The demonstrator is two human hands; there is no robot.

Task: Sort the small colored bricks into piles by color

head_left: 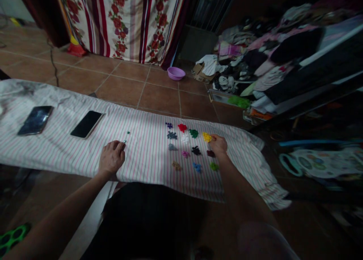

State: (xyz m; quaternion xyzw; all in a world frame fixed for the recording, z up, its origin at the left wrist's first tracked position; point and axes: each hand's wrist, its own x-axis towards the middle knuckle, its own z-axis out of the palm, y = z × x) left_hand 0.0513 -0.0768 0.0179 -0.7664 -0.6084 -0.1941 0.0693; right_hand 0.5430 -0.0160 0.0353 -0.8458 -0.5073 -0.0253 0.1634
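Observation:
My right hand (219, 144) reaches to the pile of small yellow pieces (207, 136), its fingertips pinched together at the pile's right edge. Whether a piece is between them is too small to see. My left hand (112, 157) rests on the striped cloth (147, 146) with fingers curled; a tiny greenish piece (125, 141) shows at its fingertips, and a dark green piece (128, 132) lies just beyond. Around the right hand are separate piles: red (182, 127), green (193, 133), white (185, 139), black (196, 150), dark red (210, 153), lime green (213, 166) and blue (196, 167).
Farther left are grey pieces (171, 135), pink pieces (185, 153) and tan pieces (176, 166). Two phones, one dark (36, 120) and one light-edged (87, 124), lie on the cloth's left part. Beyond, a purple basin (176, 73) stands on the tiled floor.

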